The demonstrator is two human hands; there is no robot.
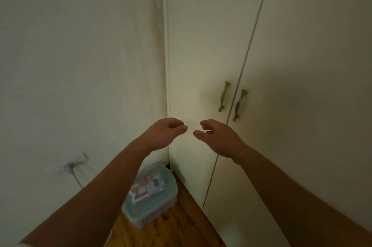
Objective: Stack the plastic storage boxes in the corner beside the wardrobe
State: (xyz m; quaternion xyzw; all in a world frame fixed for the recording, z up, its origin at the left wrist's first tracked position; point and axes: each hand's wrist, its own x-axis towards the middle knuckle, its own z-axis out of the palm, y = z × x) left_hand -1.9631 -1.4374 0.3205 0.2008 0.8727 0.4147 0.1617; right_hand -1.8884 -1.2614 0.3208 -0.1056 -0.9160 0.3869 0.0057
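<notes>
The left hand [165, 133] and right hand [217, 138] hover empty, fingers loosely curled, close together before the white wardrobe [201, 45]. Down in the corner to its left, on the wooden floor [181, 224], sits a rounded clear plastic storage box [150, 217] with a smooth teal lid [141, 209]. Another box landed off-centre there could slide off.

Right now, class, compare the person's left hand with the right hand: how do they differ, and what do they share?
The left hand straddles the left edge of the wardrobe in this view; the right hand lies wholly in front of it. The left forearm passes over the storage box; the right forearm passes over the wardrobe only. Both hands are raised, loosely curled and hold nothing.
</notes>
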